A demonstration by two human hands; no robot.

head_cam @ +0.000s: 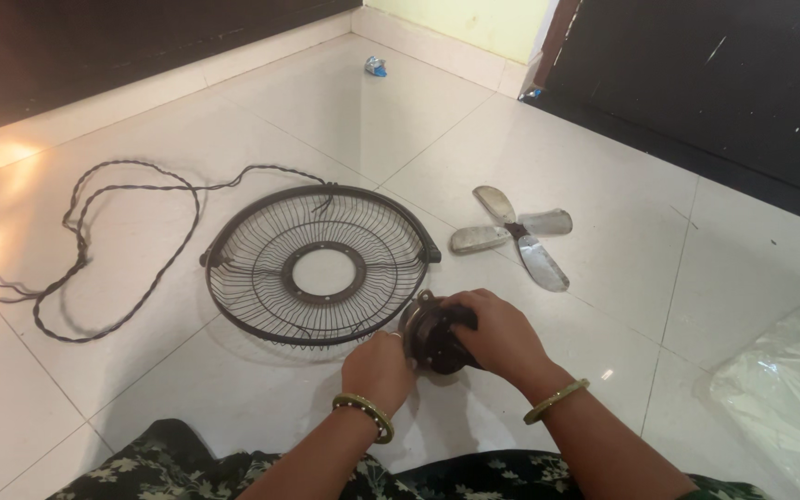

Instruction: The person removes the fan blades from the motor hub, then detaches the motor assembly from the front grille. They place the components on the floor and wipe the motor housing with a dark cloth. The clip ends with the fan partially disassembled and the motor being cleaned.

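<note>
1. My right hand (497, 335) wraps the dark motor (432, 335) from above, fingers curled tight round its body; my left hand (380, 368) pinches its front rim. The motor sits low over the floor (604, 278), just in front of the grille (318, 266), on its right side.
2. I judge the motor heavy and rigid for its size, metal, probably greasy. The round body gives the firmest hold; the thin rim tab only steadies it.
3. The grille looks stiff but light, and its thin wires could bend.
4. Count: one motor, one grille, one four-bladed fan blade (514, 236) right of the grille, one twisted cord (118, 250) left of it, one plastic bag (784, 389) far right.
</note>
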